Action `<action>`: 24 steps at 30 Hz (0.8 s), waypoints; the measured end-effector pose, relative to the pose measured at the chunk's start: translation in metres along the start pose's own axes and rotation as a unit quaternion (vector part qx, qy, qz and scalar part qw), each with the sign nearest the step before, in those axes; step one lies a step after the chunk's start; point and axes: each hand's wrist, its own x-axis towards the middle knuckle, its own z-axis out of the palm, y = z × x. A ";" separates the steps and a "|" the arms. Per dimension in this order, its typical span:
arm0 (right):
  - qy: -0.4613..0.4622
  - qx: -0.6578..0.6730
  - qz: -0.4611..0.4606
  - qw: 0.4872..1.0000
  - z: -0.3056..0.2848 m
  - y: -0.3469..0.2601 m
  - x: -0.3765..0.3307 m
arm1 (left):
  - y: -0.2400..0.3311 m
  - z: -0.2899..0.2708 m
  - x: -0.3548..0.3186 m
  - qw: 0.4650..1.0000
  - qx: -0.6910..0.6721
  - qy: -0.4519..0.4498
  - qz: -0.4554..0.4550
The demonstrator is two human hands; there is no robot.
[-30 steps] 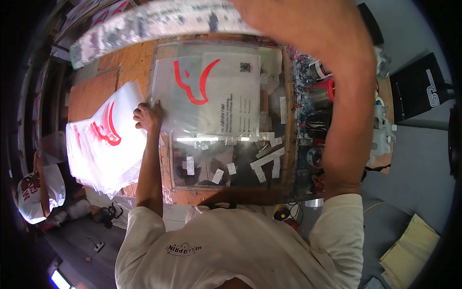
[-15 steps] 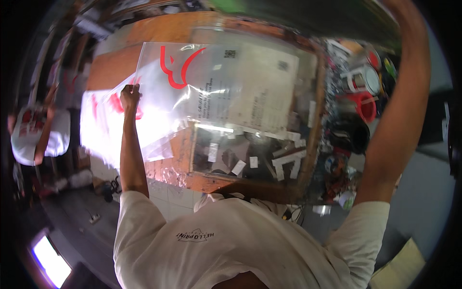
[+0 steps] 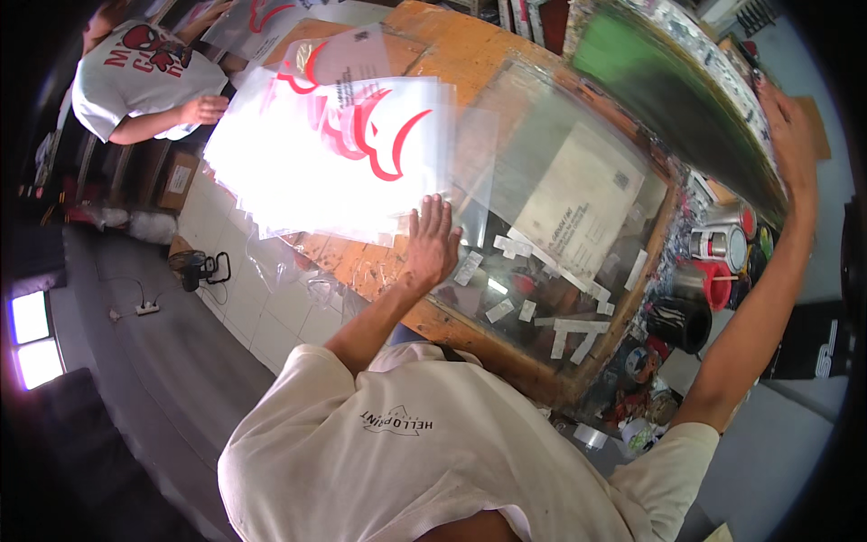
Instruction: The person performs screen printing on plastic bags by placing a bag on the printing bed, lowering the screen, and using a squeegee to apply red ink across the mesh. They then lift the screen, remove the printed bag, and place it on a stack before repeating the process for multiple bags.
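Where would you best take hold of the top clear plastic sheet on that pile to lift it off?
Probably at the near right edge of the top clear sheet, beside the flat left hand. There the sheets in the pile fan out, so one edge shows on its own. Come in from the person's side, low and flat, and pinch only that thin edge. The right hand holds up the raised frame.

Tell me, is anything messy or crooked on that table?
Yes. The stack of clear plastic bags with red prints is fanned out unevenly under the left hand, and its edge hangs past the wooden table. White tape strips sit at odd angles on the glass plate. Nothing looks spilled.
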 end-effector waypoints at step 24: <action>-0.077 -0.092 0.020 0.993 -0.016 -0.060 -0.017 | 0.152 0.070 0.098 0.964 -0.079 -0.098 0.236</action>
